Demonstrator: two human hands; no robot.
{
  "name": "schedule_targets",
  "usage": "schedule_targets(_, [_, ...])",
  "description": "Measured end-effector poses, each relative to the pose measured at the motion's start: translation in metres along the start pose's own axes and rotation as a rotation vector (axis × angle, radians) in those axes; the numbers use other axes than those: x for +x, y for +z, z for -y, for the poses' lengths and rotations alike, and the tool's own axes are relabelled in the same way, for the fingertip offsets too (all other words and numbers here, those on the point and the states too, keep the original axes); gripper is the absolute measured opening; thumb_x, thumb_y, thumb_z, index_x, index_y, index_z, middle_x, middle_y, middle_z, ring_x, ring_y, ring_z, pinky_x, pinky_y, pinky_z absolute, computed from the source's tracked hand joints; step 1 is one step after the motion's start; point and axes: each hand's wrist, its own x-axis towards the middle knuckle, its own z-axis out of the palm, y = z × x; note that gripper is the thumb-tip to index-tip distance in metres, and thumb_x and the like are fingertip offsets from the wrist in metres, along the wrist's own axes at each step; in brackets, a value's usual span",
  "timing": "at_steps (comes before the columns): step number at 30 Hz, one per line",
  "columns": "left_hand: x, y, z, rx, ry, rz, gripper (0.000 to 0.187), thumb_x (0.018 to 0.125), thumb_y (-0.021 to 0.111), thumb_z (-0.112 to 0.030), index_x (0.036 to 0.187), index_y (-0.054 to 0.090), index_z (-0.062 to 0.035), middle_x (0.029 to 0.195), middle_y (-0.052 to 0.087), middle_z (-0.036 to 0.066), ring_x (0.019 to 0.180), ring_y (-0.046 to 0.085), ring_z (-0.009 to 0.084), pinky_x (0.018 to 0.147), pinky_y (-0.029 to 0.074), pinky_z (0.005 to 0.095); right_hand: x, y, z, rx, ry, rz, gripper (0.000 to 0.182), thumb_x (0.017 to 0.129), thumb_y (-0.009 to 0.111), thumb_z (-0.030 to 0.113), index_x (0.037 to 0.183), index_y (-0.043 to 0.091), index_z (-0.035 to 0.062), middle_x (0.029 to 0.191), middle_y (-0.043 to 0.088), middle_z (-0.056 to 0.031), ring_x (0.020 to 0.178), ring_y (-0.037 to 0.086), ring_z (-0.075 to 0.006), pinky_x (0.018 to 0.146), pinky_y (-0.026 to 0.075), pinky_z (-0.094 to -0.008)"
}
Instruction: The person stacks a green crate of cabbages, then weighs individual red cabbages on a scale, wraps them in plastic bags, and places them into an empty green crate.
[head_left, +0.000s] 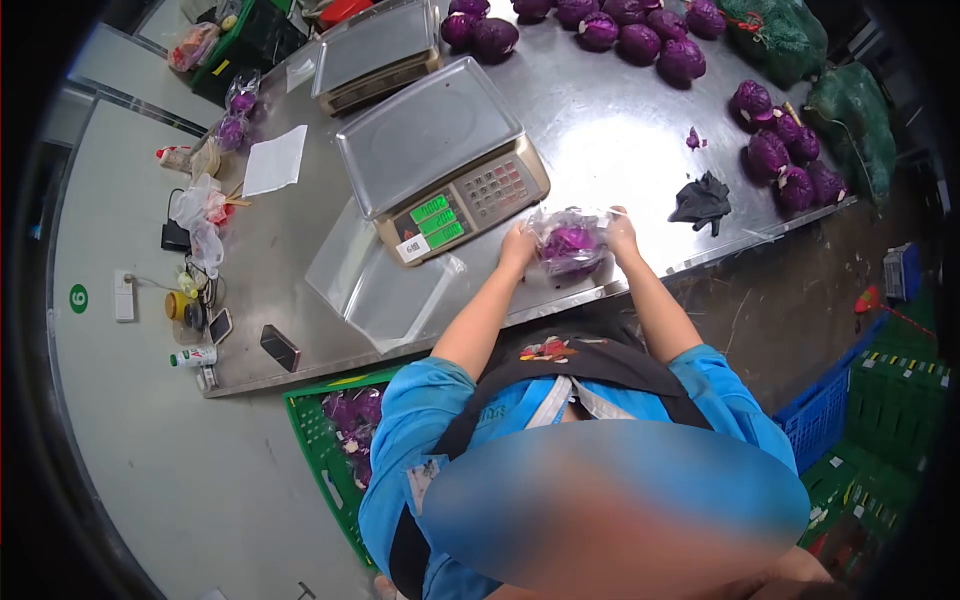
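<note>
A purple cabbage (571,247) sits inside a clear plastic bag (583,222) near the table's front edge. At the bag's left side, my left hand (518,247) has its fingers closed on the plastic. My right hand (621,234) grips the opposite side of the bag, so the film spreads between both hands. Just beyond my left hand stands a digital scale (430,140), its bare metal pan tilted in view and green digits lit. Flat clear plastic bags (392,290) lie left of my left hand. A crumpled black glove (702,203) rests to the right of my right hand.
Loose purple cabbages (680,60) lie at the back and right of the metal table, beside green net sacks (850,125). A second scale (376,50) stands behind. Phones (280,347) lie at left. Below the edge is a green crate (330,470) holding bagged cabbages.
</note>
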Motion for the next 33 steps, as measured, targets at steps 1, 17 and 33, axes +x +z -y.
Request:
schedule_targets(1, [0.003,0.001,-0.007,0.065,-0.264,0.167,0.02,0.075,0.05,-0.013,0.086,0.059,0.0003,0.068,0.056,0.01,0.064,0.053,0.0202,0.057,0.04,0.0313,0.007,0.004,-0.003,-0.152,0.006,0.142,0.016,0.073,0.05,0.002,0.088,0.056,-0.0023,0.083,0.056,-0.0229,0.079,0.053,-0.0346,0.075,0.042,-0.0358])
schedule_targets(17, [-0.036,-0.014,0.001,-0.966,0.037,0.25,0.024,0.08,0.053,-0.011,0.101,0.055,-0.0002,0.092,0.061,0.009,0.084,0.059,0.0206,0.079,0.046,0.0298,0.013,-0.009,-0.005,1.072,0.44,0.891,0.027,0.08,0.051,0.012,0.101,0.056,-0.0056,0.105,0.058,-0.013,0.093,0.055,-0.016,0.08,0.045,-0.029])
schedule_targets(33, [-0.198,-0.088,-0.012,-0.335,0.068,0.335,0.01,0.074,0.063,-0.004,0.081,0.056,-0.0029,0.071,0.057,0.001,0.068,0.054,0.0104,0.063,0.044,0.0253,-0.083,-0.144,0.064,-0.449,-0.904,0.954,0.015,0.058,0.068,0.008,0.07,0.058,0.0063,0.069,0.055,-0.0071,0.07,0.054,-0.0261,0.063,0.042,-0.0368])
